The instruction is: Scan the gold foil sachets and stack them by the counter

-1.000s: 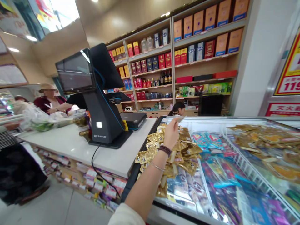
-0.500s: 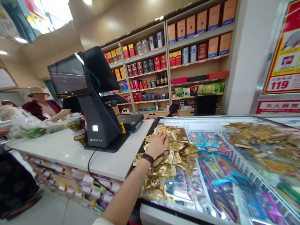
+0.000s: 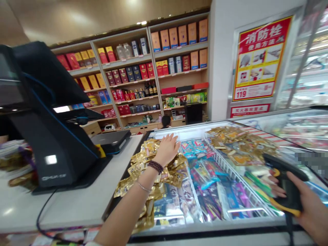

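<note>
My left hand [image 3: 167, 149] lies over the far part of a heap of small gold packets [image 3: 138, 171], fingers stretched out and slightly apart. Whether a packet is under its palm is hidden. At the right, my right hand [image 3: 311, 208] is wrapped round the grip of a black and yellow barcode scanner [image 3: 288, 182], its cable hanging down. The scanner is above the glass top of a chest freezer [image 3: 189, 223]. Another spread of gold and brown packets [image 3: 238, 145] lies on the glass beyond the scanner.
A black checkout terminal [image 3: 56, 143] stands on the white counter [image 3: 84, 208] at the left, its cable running over the edge. A flat black device [image 3: 112, 140] sits behind it. Shelves of boxes [image 3: 128, 73] line the back, with a person's head [image 3: 166, 121] low before them.
The view has swung right, so my right hand with the barcode scanner now shows. My left hand remains over the gold packets, and its fingers point a little further past the heap.
</note>
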Demonstrator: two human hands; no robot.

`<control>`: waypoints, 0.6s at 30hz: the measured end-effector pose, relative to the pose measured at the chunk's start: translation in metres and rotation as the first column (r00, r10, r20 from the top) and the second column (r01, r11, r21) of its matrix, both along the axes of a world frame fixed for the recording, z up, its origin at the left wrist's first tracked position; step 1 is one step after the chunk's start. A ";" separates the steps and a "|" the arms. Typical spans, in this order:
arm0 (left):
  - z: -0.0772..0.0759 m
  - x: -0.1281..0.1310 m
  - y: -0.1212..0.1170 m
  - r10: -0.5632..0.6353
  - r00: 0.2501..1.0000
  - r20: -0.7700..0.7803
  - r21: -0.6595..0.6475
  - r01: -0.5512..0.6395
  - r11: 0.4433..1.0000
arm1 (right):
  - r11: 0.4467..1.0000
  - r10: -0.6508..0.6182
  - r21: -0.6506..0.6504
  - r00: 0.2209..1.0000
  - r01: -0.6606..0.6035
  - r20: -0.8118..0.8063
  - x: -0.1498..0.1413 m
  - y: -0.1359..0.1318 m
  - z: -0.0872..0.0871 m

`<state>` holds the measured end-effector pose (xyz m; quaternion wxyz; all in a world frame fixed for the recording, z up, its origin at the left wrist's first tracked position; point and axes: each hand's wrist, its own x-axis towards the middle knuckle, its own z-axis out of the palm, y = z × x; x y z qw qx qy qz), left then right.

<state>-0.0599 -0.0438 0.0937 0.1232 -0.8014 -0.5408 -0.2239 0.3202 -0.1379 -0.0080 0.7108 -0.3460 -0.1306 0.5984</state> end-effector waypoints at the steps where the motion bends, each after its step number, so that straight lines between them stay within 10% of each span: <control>1: 0.004 0.019 0.006 -0.048 0.999 0.003 0.004 0.048 0.999 | 1.000 -0.006 0.019 1.000 0.006 0.005 -0.001 -0.001 0.003; 8: -0.002 0.156 0.036 -0.327 0.944 0.046 -0.077 0.329 0.941 | 0.995 -0.067 0.082 0.997 0.065 0.030 0.020 0.000 0.004; 18: -0.110 0.252 0.045 -0.493 0.850 0.185 -0.233 0.525 0.818 | 0.982 -0.125 0.151 0.990 0.115 0.060 0.029 0.000 -0.004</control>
